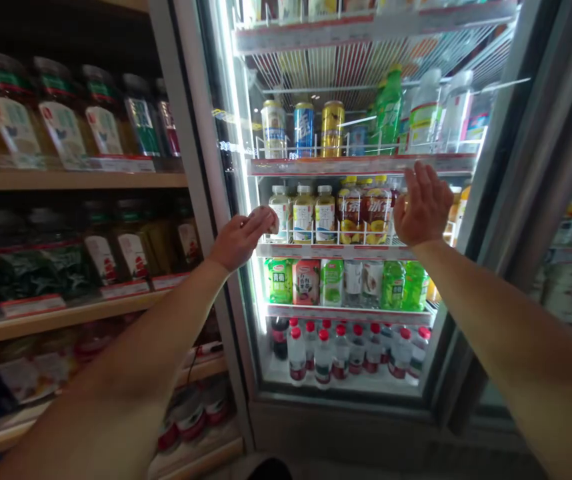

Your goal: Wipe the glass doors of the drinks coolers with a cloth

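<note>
My left hand is closed around a crumpled pale pinkish cloth. It is raised near the left frame of a lit drinks fridge, in front of a row of clear-capped bottles. My right hand is open and empty, its fingers up and fairly close together. That hand is in front of the shelf edge, to the right of the brown iced-tea bottles. Reflections show on glass at the fridge's left side. Whether either hand touches glass I cannot tell.
Wooden shelves with large juice bottles stand at left. Inside the fridge are cans, a green soda bottle, green drink bottles and red-capped water bottles. A metal door frame is at right.
</note>
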A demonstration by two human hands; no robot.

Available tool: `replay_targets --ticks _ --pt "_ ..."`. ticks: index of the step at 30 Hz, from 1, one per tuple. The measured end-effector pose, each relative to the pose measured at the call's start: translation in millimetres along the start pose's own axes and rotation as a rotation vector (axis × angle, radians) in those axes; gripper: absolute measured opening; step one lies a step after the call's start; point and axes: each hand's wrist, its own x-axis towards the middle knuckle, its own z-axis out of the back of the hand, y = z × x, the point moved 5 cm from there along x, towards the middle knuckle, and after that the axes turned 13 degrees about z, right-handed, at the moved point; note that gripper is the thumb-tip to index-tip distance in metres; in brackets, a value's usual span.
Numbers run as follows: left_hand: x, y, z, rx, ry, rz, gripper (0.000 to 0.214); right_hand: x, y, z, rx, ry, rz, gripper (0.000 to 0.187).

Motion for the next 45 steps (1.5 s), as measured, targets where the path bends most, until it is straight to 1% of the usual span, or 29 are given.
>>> replay_targets --ticks 3,5,6,8,10,11,13,15,16,17,18,21,22,23,24,25,27,28,29,30,33,34,36,38,39,40,41,44,45 --pt "8.8 17.1 1.1 0.032 -0.108 0.169 0.060 0.2 0.3 1.5 0.006 -0.027 -0.009 0.066" --pt "6.2 16.7 -1.3 0.041 -0.151 0.232 0.061 0.0 0.1 1.0 0.014 -0.038 -0.009 0.066" --pt "3.2 12.3 -3.4 0.036 -0.147 0.219 0.061 -0.1 -0.1 0.5 0.017 -0.039 -0.005 0.066" --pt "-1.8 1.7 -7.0 0.018 -0.113 0.138 0.059 -0.4 -0.1 -0.5 0.019 -0.035 0.010 0.066" --pt "-0.2 -2.9 -6.8 0.006 -0.084 0.070 0.061 -0.6 -0.4 -0.7 0.017 -0.037 0.016 0.066" --pt "4.0 -1.9 -5.2 0.005 -0.084 0.061 0.061 -0.7 -0.5 -0.5 0.016 -0.041 0.017 0.065" --pt "16.3 4.8 -0.1 0.011 -0.124 0.120 0.061 -0.7 -0.6 -0.2 0.009 -0.041 0.013 0.065" --pt "26.3 8.4 3.9 0.028 -0.188 0.230 0.061 -0.6 -0.1 0.3 0.002 -0.044 0.010 0.066" --pt "28.2 6.2 4.6 0.036 -0.215 0.272 0.061 -0.5 0.1 0.5 -0.002 -0.045 0.007 0.065" --pt "28.0 0.3 4.0 0.041 -0.222 0.279 0.061 -0.4 0.1 0.6 -0.004 -0.043 0.002 0.065" --pt "26.3 -9.2 2.1 0.042 -0.206 0.235 0.061 -0.4 0.2 0.5 -0.003 -0.041 0.000 0.064" --pt "18.7 -41.1 -4.8 0.012 -0.085 -0.056 0.056 -0.1 0.9 0.6 0.005 -0.047 0.016 0.064" --pt "18.6 -46.1 -5.9 -0.005 -0.041 -0.126 0.056 -0.1 1.1 0.9 0.006 -0.054 0.024 0.063" --pt "21.4 -46.8 -6.0 -0.020 -0.014 -0.153 0.056 0.0 1.3 1.0 0.004 -0.057 0.029 0.063" --pt "26.9 -43.4 -5.1 -0.032 -0.011 -0.128 0.058 0.0 1.2 1.0 0.000 -0.059 0.029 0.063" --pt "34.1 -37.5 -4.0 -0.035 -0.024 -0.066 0.060 0.1 0.9 1.0 -0.004 -0.056 0.024 0.063" --pt "46.9 -26.7 -2.1 -0.017 -0.091 0.078 0.064 0.2 0.5 0.8 -0.005 -0.043 0.010 0.064" --pt "50.5 -25.1 -2.2 -0.006 -0.126 0.125 0.065 0.3 0.6 0.8 -0.003 -0.038 0.008 0.064" --pt "52.0 -27.0 -3.3 -0.002 -0.145 0.136 0.065 0.5 0.8 0.9 0.001 -0.032 0.008 0.065" --pt "51.8 -31.7 -5.2 -0.006 -0.146 0.114 0.064 0.7 1.0 1.0 0.006 -0.028 0.009 0.065" --pt "49.4 -48.8 -10.0 -0.053 -0.092 -0.029 0.056 1.1 1.3 1.5 0.012 -0.020 0.010 0.065" --pt "51.2 -50.8 -10.1 -0.073 -0.074 -0.048 0.055 1.1 1.1 1.6 0.013 -0.020 0.007 0.065" --pt "60.9 -47.3 -7.9 -0.105 -0.070 0.011 0.055 1.2 0.6 1.5 0.013 -0.015 0.001 0.064" --pt "73.6 -42.8 -5.5 -0.113 -0.100 0.127 0.059 1.1 -0.2 1.1 0.015 -0.013 -0.004 0.064" --pt "78.5 -43.9 -5.0 -0.102 -0.122 0.171 0.061 1.0 -0.6 0.8 0.017 -0.012 -0.006 0.064" --pt "81.7 -49.1 -5.4 -0.090 -0.138 0.179 0.063 0.9 -0.9 0.5 0.019 -0.013 -0.005 0.064" --pt "83.0 -58.4 -6.7 -0.083 -0.143 0.141 0.062 0.8 -1.1 0.3 0.021 -0.014 -0.002 0.064" --pt "79.6 -95.2 -13.2 -0.101 -0.081 -0.124 0.057 0.7 -1.1 -0.4 0.028 -0.019 0.009 0.064" --pt "79.1 -103.7 -14.8 -0.110 -0.051 -0.192 0.056 0.8 -1.1 -0.5 0.030 -0.019 0.010 0.065"
